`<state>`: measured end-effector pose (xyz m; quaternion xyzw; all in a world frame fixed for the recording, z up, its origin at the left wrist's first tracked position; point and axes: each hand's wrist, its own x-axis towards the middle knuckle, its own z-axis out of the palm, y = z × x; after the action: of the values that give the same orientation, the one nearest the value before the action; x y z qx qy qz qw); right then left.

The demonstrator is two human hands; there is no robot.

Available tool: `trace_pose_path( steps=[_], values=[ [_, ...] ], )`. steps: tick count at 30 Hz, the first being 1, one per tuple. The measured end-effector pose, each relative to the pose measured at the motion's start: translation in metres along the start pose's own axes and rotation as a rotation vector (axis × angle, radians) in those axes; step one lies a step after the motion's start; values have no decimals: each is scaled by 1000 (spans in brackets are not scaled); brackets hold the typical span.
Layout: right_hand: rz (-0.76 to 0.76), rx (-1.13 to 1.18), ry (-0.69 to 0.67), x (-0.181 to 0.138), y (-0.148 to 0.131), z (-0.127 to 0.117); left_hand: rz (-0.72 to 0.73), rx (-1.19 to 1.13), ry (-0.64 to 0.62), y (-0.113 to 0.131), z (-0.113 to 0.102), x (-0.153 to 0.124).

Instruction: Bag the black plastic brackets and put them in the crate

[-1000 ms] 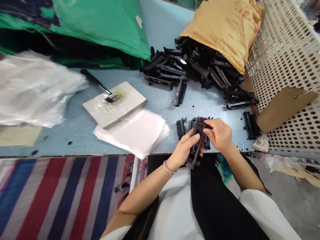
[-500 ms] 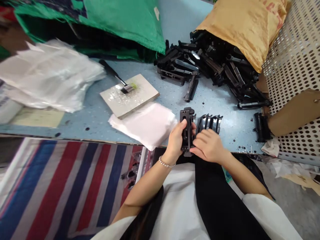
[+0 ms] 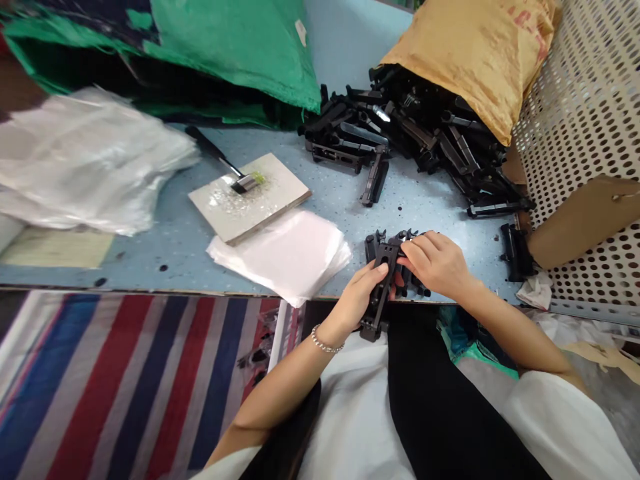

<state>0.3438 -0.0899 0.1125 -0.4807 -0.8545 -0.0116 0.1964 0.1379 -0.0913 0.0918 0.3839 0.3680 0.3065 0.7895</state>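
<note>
My left hand is closed around a long black plastic part with slots and holes, its thumb lying on the upper face. The part slants over the table's front edge, its lower end toward my body. My right hand has its fingers curled and pinched at the part's upper right end. What lies between those fingertips is hidden. Just behind the held part, several similar black parts rest on the blue table, partly covered by my hands.
More black parts spill from a yellow sack. A brush lies on a pale board, beside white plastic sheets. Clear bags and a green sack are at left; a perforated panel stands right.
The held part has tilted, its top leaning right and its lower end nearer my body. My right hand has moved up from the part's lower side to its upper end. The view has shifted slightly.
</note>
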Motion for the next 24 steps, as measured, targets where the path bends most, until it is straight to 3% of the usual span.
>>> trace_pose_path(
  steps=[4, 7, 9, 11, 12, 15, 17, 20, 22, 24],
  values=[
    [104, 195, -122, 5, -12, 10, 74, 196, 81, -14, -2, -4],
    [228, 413, -201, 3, 4, 19, 149, 214, 226, -31, -17, -1],
    [290, 288, -99, -4, 40, 21, 205, 179, 362, -43, -33, 8],
    [368, -71, 144, -15, 90, 21, 265, 249, 504, -53, -49, 21],
    [409, -138, 200, -21, 114, 20, 288, 321, 554, -58, -55, 28],
    [424, -196, 269, -42, 171, 14, 320, 521, 563, -72, -61, 48],
    [337, -220, 295, -52, 188, 3, 341, 608, 514, -78, -57, 59],
    [282, -264, 282, -61, 184, -25, 417, 747, 472, -80, -48, 70],
    [386, -246, 321, -61, 164, -47, 505, 831, 470, -75, -37, 71],
    [532, -149, 474, -55, 129, -61, 629, 905, 437, -64, -18, 66]
  ],
)
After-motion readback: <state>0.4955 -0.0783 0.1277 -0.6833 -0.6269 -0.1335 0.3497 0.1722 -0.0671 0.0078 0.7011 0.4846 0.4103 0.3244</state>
